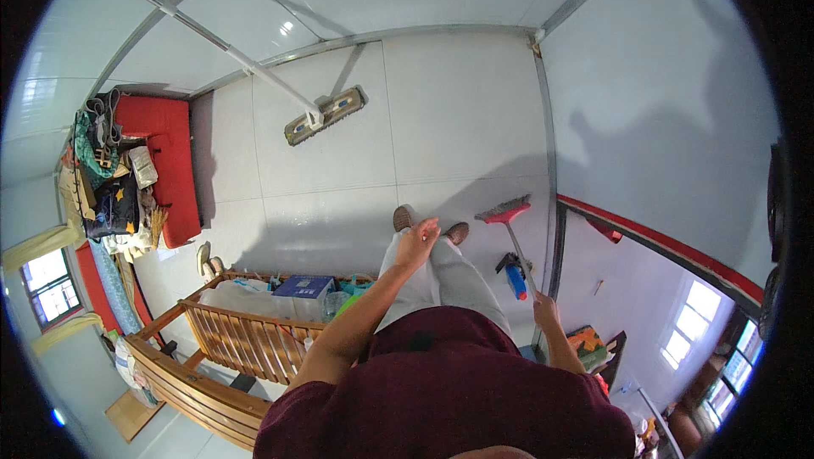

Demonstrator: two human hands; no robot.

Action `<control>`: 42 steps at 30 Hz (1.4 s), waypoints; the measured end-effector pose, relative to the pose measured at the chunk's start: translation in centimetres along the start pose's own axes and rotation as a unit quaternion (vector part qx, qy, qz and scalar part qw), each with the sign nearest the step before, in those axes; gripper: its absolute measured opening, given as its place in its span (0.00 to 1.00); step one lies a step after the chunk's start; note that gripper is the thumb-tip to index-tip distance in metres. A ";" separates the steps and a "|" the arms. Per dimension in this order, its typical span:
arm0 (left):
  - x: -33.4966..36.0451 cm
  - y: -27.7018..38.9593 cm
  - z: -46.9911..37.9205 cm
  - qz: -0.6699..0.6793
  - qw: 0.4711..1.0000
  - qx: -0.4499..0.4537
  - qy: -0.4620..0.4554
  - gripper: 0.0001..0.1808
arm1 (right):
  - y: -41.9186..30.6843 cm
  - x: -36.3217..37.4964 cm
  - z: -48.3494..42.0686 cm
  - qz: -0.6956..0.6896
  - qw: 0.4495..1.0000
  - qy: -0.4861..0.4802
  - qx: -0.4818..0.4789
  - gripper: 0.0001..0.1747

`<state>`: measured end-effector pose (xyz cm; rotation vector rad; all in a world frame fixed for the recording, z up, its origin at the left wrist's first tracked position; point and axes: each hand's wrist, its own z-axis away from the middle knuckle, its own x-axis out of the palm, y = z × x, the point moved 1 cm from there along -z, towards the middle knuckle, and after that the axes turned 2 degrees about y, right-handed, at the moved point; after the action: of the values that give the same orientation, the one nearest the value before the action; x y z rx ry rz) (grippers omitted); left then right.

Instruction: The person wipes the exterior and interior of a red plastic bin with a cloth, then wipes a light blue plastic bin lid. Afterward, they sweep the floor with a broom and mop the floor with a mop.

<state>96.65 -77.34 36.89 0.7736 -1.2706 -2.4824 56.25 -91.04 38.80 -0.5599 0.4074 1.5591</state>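
Note:
My right hand is closed around the handle of a broom with a pink head and dark bristles, which is at the tiled floor right of my feet. My left hand is held over my legs with nothing in it, its fingers partly curled and apart. Beside the broom handle, a blue object with a red tip sits near a dark thing on the floor; I cannot tell what it is. Farther ahead, a flat mop stands on the tiles, its long pole leaning up against the wall panels.
A slatted wooden bench to my left holds a blue-topped box and plastic bags. Beyond it, a red piece of furniture carries piled clothes and bags. Shoes lie near the bench end. A wall edge runs along my right.

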 end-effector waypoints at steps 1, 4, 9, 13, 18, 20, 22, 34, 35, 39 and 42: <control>0.0 0.1 -0.2 0.008 1.000 0.011 0.003 0.20 | -1.0 -0.7 1.0 0.021 0.997 0.047 -0.064 0.22; -0.1 0.1 -1.4 0.011 0.999 0.030 0.010 0.20 | -5.0 -3.5 2.3 0.076 0.985 0.101 -0.120 0.22; -0.4 1.4 -4.1 -0.037 0.999 0.021 0.006 0.19 | -17.4 -7.3 -2.1 0.211 0.945 0.150 -0.202 0.24; -3.2 3.9 -7.0 -0.079 0.995 0.060 -0.018 0.18 | -29.6 -9.8 -7.8 0.187 0.928 0.197 -0.254 0.25; -8.9 5.9 -10.7 -0.039 0.998 0.033 -0.044 0.22 | -38.5 -14.0 -14.4 0.128 0.935 0.234 -0.232 0.22; -11.1 5.9 -11.6 -0.029 0.999 0.040 -0.009 0.21 | -38.7 -14.5 -16.1 0.101 0.941 0.254 -0.198 0.22; -13.3 5.3 -12.6 -0.056 0.997 0.054 0.006 0.20 | -36.5 -15.4 -17.3 0.079 0.933 0.303 -0.178 0.22; -11.7 3.9 -13.9 -0.103 0.988 0.048 -0.103 0.20 | -30.4 -15.6 -23.3 -0.151 0.960 0.209 -0.109 0.22; -10.9 4.4 -14.0 -0.104 0.987 0.055 -0.113 0.20 | -31.1 -14.6 -24.1 -0.138 0.964 0.204 -0.102 0.21; -8.5 6.6 -14.0 -0.175 0.969 0.064 -0.163 0.21 | -30.0 -9.9 -25.8 -0.174 0.971 0.161 0.005 0.19; -6.9 7.8 -13.3 -0.179 0.963 0.053 -0.197 0.21 | -24.6 -4.0 -23.6 -0.203 0.964 0.162 0.048 0.19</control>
<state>109.67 -87.95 39.20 0.5941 -1.5173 -2.9947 83.22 -106.06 23.83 -0.7737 0.5728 1.0494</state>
